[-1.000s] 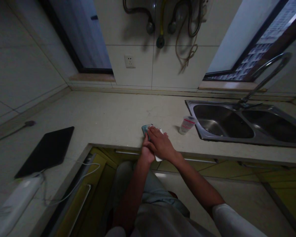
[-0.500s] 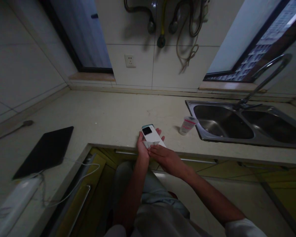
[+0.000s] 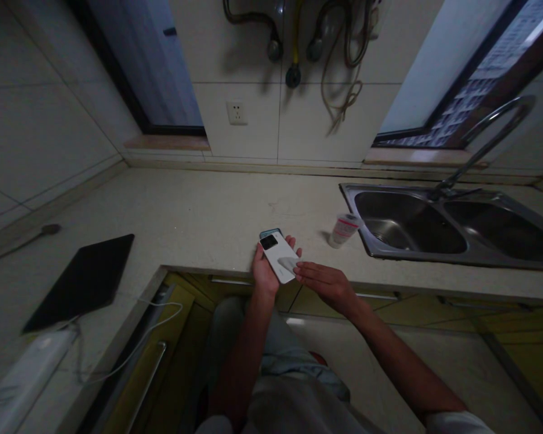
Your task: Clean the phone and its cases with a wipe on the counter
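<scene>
My left hand [image 3: 265, 274] cradles a white smartphone [image 3: 275, 250], back side up, with its dark square camera block at the far end. A teal-blue edge [image 3: 270, 231] of something shows beneath the phone's far end; what it is I cannot make out. Its fingertips curl up past the phone's right edge. My right hand [image 3: 323, 282] pinches a small whitish wipe [image 3: 289, 263], which lies against the lower right of the phone's back. Both hands are over the counter's front edge.
On the counter [image 3: 208, 211], a clear plastic cup [image 3: 342, 231] with red print stands right of the phone, beside the steel double sink [image 3: 366, 241]. A black flat panel [image 3: 84, 280], a white cable [image 3: 163, 325] and a long white object [image 3: 31, 374] lie at left.
My right hand has moved right across the phone's back, taking the wipe along. More of the phone's lower end now shows. My left hand keeps hold of the phone in nearly the same place.
</scene>
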The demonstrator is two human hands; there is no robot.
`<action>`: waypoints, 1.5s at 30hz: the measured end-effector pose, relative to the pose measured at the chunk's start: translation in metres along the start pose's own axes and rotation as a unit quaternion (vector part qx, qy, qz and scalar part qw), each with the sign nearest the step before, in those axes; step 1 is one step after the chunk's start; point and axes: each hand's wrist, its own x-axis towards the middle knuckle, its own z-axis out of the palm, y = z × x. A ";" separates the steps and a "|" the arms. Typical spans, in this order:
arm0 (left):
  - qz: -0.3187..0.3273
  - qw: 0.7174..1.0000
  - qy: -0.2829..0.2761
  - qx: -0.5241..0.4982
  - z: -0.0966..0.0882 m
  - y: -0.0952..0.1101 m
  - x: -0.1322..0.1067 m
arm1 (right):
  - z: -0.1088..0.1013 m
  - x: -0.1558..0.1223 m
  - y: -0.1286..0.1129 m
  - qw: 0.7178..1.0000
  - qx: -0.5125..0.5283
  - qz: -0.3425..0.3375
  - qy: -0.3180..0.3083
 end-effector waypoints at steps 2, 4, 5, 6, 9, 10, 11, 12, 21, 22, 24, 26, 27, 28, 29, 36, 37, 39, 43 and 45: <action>-0.006 1.000 0.002 -0.010 0.000 0.000 0.001 | 0.002 0.001 0.000 1.000 -0.005 -0.006 0.013; -0.004 1.000 0.005 -0.010 0.000 -0.002 0.003 | 0.006 0.005 -0.002 0.999 -0.012 -0.027 0.019; -0.003 1.000 0.005 -0.007 0.000 -0.003 0.003 | 0.009 0.008 -0.003 0.999 -0.012 -0.038 0.019; -0.003 1.000 0.004 -0.004 0.000 -0.004 0.004 | 0.012 0.012 -0.005 0.999 -0.010 -0.047 0.017; -0.012 1.000 -0.006 0.005 -0.002 -0.006 0.004 | 0.021 0.023 -0.011 0.998 0.001 -0.064 0.006; -0.018 1.000 -0.011 0.008 -0.002 -0.007 0.003 | 0.024 0.026 -0.014 0.998 0.006 -0.068 0.002; -0.026 0.999 -0.016 0.012 -0.002 -0.007 0.003 | 0.026 0.029 -0.016 0.997 0.014 -0.070 -0.001; -0.032 0.999 -0.018 0.015 -0.002 -0.006 0.003 | 0.028 0.031 -0.018 0.997 0.023 -0.069 -0.003; -0.010 1.000 -0.015 0.025 0.004 0.008 0.000 | 0.023 0.011 -0.004 0.998 0.039 -0.034 0.044; -0.013 1.000 -0.013 0.025 0.005 0.009 -0.001 | 0.020 0.006 0.000 0.998 0.035 -0.024 0.049; -0.014 1.000 -0.007 0.025 0.007 0.010 -0.002 | 0.015 -0.002 0.008 0.998 0.030 -0.002 0.055; -0.010 1.000 0.001 0.026 0.008 0.012 -0.002 | 0.009 -0.010 0.016 0.998 0.023 0.025 0.061; -0.009 1.000 0.004 0.027 0.008 0.012 -0.002 | 0.006 -0.014 0.020 0.997 0.016 0.041 0.063; -0.010 1.000 0.003 0.028 0.007 0.013 -0.002 | 0.003 -0.018 0.024 0.996 0.009 0.058 0.063; -0.014 0.999 0.000 0.029 0.006 0.014 -0.002 | 0.000 -0.021 0.029 0.995 0.001 0.077 0.062; -0.015 0.998 -0.017 0.062 0.000 0.019 0.000 | 0.006 -0.036 0.063 0.975 -0.045 0.209 0.065; -0.015 0.998 -0.017 0.067 0.000 0.019 0.001 | 0.011 -0.036 0.067 0.971 -0.048 0.225 0.063; -0.015 0.997 -0.020 0.078 -0.001 0.019 0.002 | 0.021 -0.033 0.076 0.964 -0.053 0.252 0.064; -0.021 0.996 -0.012 0.090 0.001 0.020 0.001 | 0.039 -0.023 0.090 0.957 -0.070 0.274 0.058; -0.016 0.996 0.008 0.090 0.003 0.021 0.000 | 0.044 -0.019 0.094 0.955 -0.086 0.282 0.035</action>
